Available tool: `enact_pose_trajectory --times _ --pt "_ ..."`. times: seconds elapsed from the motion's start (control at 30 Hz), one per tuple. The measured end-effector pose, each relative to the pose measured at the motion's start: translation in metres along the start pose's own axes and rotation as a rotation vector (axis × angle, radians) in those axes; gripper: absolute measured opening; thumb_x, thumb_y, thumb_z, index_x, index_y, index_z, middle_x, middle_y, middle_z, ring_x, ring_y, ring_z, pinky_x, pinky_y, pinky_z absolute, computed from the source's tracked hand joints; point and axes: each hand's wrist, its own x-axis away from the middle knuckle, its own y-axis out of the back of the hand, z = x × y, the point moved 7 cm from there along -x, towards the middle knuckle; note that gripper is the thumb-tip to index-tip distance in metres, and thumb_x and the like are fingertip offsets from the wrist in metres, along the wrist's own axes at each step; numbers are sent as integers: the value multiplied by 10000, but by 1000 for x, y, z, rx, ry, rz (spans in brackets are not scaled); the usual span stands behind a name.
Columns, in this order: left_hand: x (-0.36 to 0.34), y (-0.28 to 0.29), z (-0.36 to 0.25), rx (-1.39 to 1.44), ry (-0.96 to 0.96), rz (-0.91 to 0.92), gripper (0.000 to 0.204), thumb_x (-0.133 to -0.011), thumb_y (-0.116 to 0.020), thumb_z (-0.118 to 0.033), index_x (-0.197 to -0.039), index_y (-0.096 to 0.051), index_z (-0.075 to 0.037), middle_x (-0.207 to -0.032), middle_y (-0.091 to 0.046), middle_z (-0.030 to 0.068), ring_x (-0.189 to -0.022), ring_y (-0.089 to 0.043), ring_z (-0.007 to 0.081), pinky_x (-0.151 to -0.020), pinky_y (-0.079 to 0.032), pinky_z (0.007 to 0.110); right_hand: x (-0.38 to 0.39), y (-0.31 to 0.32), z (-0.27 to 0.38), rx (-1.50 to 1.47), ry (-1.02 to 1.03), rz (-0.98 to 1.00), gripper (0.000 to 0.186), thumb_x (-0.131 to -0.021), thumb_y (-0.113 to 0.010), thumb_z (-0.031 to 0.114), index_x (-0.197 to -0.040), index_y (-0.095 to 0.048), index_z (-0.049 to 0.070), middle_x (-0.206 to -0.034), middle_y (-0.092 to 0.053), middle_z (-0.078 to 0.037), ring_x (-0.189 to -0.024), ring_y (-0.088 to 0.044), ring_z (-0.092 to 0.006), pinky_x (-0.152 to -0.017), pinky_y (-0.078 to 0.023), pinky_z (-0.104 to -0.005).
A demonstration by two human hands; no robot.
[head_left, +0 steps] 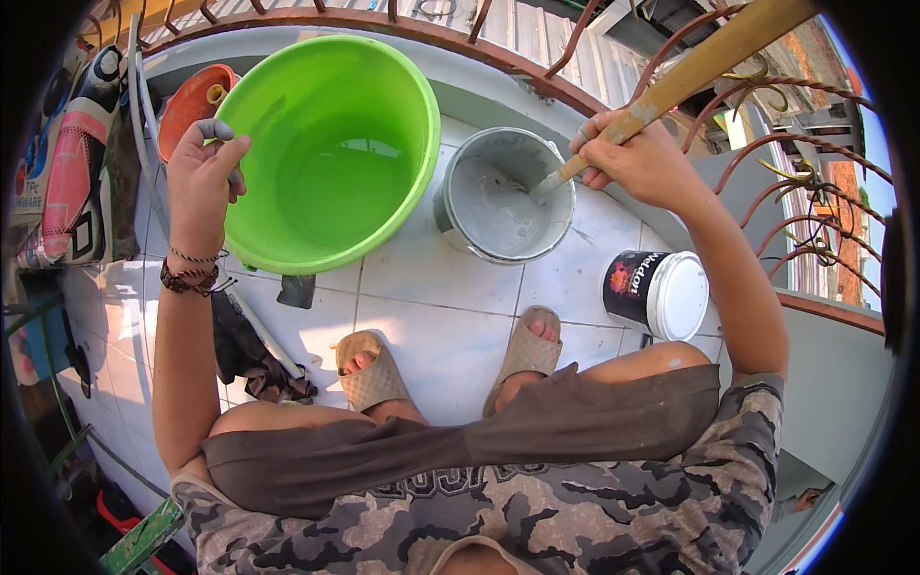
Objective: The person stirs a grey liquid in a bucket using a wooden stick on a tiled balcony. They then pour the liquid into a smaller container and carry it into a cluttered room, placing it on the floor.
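My right hand (628,158) is wrapped round a long yellowish wooden stick (709,72). The stick slants down to the left, its lower end dipping into the thick grey mixture (494,206) inside a grey-smeared bucket (448,230). My left hand (206,177) is raised beside the left rim of a big bright-green basin (422,163), fingers curled in and smudged grey, with nothing visible in them. Some clear liquid seems to lie at the bottom of the basin. Right of the bucket, a black-and-white paint tub (637,287) with a white lid lies tipped on the tiles.
An orange container (187,101) stands behind my left hand. Dark cloth (249,355) and a pale rod lie on the white tiled floor (431,335) to the left. A curved metal railing (537,67) borders the far and right sides. My sandalled feet are close to the bucket.
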Motion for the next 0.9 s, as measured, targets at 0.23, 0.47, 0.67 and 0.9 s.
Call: enact_pose_trajectory --times 0.23,0.47,0.67,0.9 --pt "-2 -8 -9 5 -12 -3 173 -865 -656 -119 -983 -541 -68 -635 -511 -38 -489 -440 37 -464 -338 188 -11 -27 18 -261 145 68 190 -880 -563 92 -942 -644 -68 -843 -666 -114 -738 -679 -131 -683 -578 -240" --pt "-2 -4 -3 21 6 4 172 -865 -659 -125 -978 -540 -71 -615 -492 -43 -491 -430 35 -465 -328 189 2 11 -14 -38 -26 -49 270 -824 -550 157 -924 -657 -69 -843 -682 -152 -688 -688 -155 -631 -566 -263" --pt "-3 -9 -9 29 -9 11 166 -868 -652 -121 -977 -538 -71 -621 -488 -46 -493 -429 33 -467 -331 190 -6 -28 12 -277 149 43 264 -825 -565 164 -932 -648 -63 -853 -686 -146 -691 -686 -152 -670 -561 -261" --pt "-2 4 -4 11 -15 -5 167 -871 -648 -125 -984 -539 -67 -629 -492 -47 -499 -437 32 -469 -332 188 -6 7 -3 1 38 -83 241 -820 -546 150 -891 -662 -49 -785 -681 -142 -643 -677 -145 -640 -564 -271"
